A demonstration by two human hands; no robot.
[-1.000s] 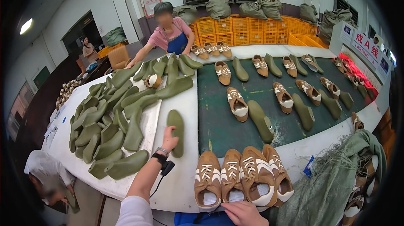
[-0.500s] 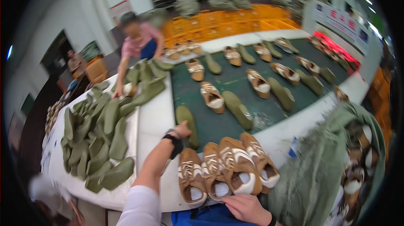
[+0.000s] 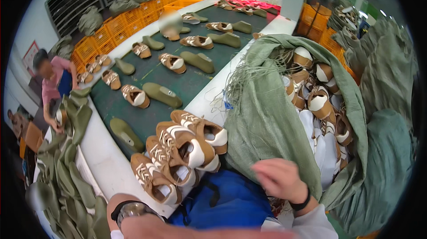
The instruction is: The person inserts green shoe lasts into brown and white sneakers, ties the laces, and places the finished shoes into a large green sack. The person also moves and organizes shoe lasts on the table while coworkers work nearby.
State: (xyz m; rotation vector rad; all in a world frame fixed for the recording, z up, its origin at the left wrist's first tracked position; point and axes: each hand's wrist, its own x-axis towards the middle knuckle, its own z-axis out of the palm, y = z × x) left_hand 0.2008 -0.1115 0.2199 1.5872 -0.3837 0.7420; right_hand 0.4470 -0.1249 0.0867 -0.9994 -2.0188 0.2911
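1. Green woven fabric makes up the big open sack (image 3: 262, 123) on the worker's right, its rim frayed into loose threads (image 3: 249, 72) on the side toward the table.
2. Brown-and-white shoes (image 3: 321, 105) fill it in a jumble, with flat white pieces (image 3: 327, 161) showing among them.
3. The worker's right hand (image 3: 280, 179) is in front of the sack's near side, a dark band on the wrist. Its fingers are blurred and loosely bent, closed on nothing that I can see; whether it touches the fabric I can't tell.
4. The left hand (image 3: 153, 228), below a wristwatch (image 3: 133, 210), runs along the lower edge, blurred and partly cut off. I can't tell if it is spread or closed. The row of shoes and the blue cloth (image 3: 222, 199) are nearest to it.
5. Four brown shoes (image 3: 198, 152) with white heels stand side by side at the table's near edge, just beside the sack.
6. Behind them, the dark green surface (image 3: 106, 111) carries brown shoes set out beside olive shoe lasts (image 3: 162, 95); one lone last (image 3: 126, 134) lies near the four shoes.
7. Off left, a co-worker in pink (image 3: 60, 72) has a hand (image 3: 54, 125) at a heap of lasts (image 3: 66, 176).
8. Orange crates (image 3: 115, 28) line the wall.
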